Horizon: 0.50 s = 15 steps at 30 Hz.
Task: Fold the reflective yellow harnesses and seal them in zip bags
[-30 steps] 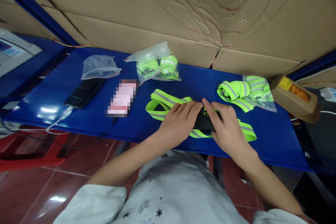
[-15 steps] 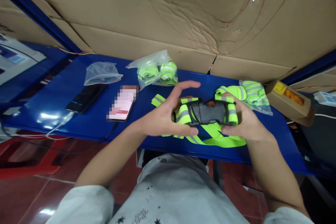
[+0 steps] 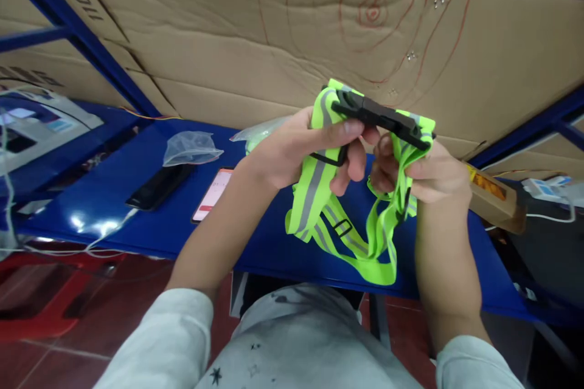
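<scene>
A neon yellow-green strap [image 3: 314,185] with a grey stripe hangs in loops above the blue table. Its black buckle [image 3: 383,117] is joined and tilts down to the right. My left hand [image 3: 319,146] is closed on the strap and the buckle's left end, thumb along the buckle. Below the buckle's right end, my right hand [image 3: 424,173] is closed round the strap. A small black slider [image 3: 343,228] shows on the hanging part. My hands hide some of the strap.
Left on the blue table [image 3: 114,164] lie a clear bag [image 3: 191,149], a black device [image 3: 159,187] and a lit phone [image 3: 212,197]. Another bag [image 3: 262,130] sits partly behind my left hand. A cardboard box [image 3: 497,197] stands at the right, before a cardboard wall [image 3: 219,55].
Both hands have lifted the strap and buckle up toward the wall. The buckle has tipped, and the strap now hangs in loops below. The view has shifted slightly.
</scene>
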Available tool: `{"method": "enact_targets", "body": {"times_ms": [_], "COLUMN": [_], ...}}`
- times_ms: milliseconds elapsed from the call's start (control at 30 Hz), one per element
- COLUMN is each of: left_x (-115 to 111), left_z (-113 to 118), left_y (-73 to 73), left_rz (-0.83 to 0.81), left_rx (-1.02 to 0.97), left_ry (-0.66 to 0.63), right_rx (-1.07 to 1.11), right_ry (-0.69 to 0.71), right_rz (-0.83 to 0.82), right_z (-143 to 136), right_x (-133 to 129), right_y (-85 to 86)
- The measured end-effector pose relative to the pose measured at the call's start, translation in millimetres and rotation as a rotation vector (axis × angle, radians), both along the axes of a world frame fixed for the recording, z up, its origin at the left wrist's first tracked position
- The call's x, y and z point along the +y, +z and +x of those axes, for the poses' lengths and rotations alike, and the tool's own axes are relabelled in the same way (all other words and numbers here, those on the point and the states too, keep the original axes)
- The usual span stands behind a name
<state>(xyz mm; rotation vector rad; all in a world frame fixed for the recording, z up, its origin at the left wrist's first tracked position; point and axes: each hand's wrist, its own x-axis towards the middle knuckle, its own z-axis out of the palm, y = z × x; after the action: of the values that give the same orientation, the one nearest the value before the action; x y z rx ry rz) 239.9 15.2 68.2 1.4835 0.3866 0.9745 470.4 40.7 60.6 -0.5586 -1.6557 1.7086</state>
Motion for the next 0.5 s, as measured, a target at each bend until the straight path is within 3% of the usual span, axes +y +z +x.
{"method": "enact_targets", "body": {"times_ms": [200,333,433,500], "left_x": [6,15,21,23], "left_z": [6,10,14,19], "left_y": [-4.2,-11.0,-15.4,-17.3], "left_rz": [0.094,0.164,0.206,0.210], "left_rx": [0.069,0.048,-0.002,-0.033], "left_ry": [0.136,0.298,0.457,0.473], "right_rx": [0.058,0.125,0.031,-0.001], "right_ry": [-0.253,-0.478,-0.549,-0.586], "right_rz": [0.082,0.241,0.317,0.355], "right_z": [-15,-24,-29,-31], "right_x": [-2,0,-4,-7], "right_y": [0.8,3.1,2.1,-0.8]}}
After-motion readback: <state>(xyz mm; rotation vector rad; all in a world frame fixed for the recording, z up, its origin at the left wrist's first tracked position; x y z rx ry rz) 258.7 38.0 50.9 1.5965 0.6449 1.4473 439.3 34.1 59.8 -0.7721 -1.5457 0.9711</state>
